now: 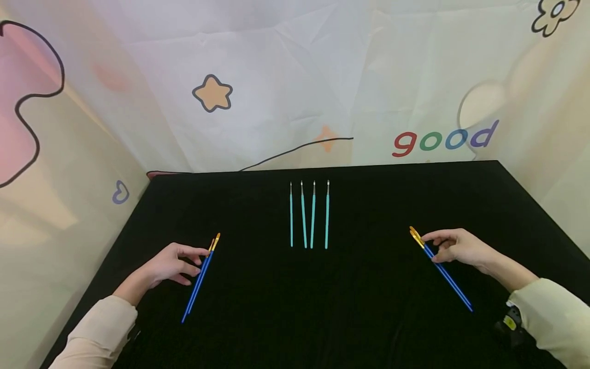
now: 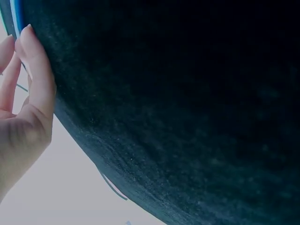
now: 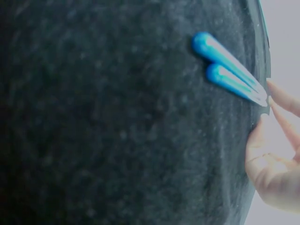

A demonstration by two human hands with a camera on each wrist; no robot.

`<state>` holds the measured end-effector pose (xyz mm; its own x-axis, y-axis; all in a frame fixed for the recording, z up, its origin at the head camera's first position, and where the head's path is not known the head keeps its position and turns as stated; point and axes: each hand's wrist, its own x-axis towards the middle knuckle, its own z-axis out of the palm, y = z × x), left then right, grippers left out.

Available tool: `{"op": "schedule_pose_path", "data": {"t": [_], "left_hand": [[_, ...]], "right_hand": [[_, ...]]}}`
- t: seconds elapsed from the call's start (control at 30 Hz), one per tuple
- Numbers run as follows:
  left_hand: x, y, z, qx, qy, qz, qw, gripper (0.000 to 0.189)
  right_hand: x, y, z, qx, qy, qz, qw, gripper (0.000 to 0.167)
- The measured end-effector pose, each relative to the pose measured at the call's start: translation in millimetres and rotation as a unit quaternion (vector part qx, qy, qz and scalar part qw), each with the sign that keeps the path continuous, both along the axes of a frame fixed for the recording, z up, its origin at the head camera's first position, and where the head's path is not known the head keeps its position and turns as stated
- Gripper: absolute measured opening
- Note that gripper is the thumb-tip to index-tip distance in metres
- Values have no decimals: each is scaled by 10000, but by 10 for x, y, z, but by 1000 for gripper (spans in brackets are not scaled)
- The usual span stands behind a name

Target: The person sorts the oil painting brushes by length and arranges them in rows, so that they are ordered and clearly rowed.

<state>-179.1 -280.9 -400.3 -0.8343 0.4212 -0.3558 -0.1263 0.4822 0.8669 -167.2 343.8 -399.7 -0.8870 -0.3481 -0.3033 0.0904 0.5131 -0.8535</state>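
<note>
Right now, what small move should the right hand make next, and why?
Perhaps the right hand should draw its grip together on the blue brushes beside it: its fingertips sit at the pair, visibly apart in the head view.

blue brushes (image 3: 230,65) blurred in right wrist view, right sleeve (image 1: 550,318) cut off

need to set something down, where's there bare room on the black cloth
Widest bare patch: the near middle of the black cloth, between the left blue brushes and the right blue brushes, short of the four teal brushes. Bare strips flank the teal row. Crowded: both blue pairs, with the left hand and right hand at them.
</note>
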Motion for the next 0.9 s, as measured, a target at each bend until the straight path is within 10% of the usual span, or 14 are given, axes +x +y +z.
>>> {"op": "schedule_pose_path", "data": {"t": [0.9], "left_hand": [[33,14,-33,-97,231,243,9994,46]], "right_hand": [[-107,27,42,863,463,320,9947,39]]}}
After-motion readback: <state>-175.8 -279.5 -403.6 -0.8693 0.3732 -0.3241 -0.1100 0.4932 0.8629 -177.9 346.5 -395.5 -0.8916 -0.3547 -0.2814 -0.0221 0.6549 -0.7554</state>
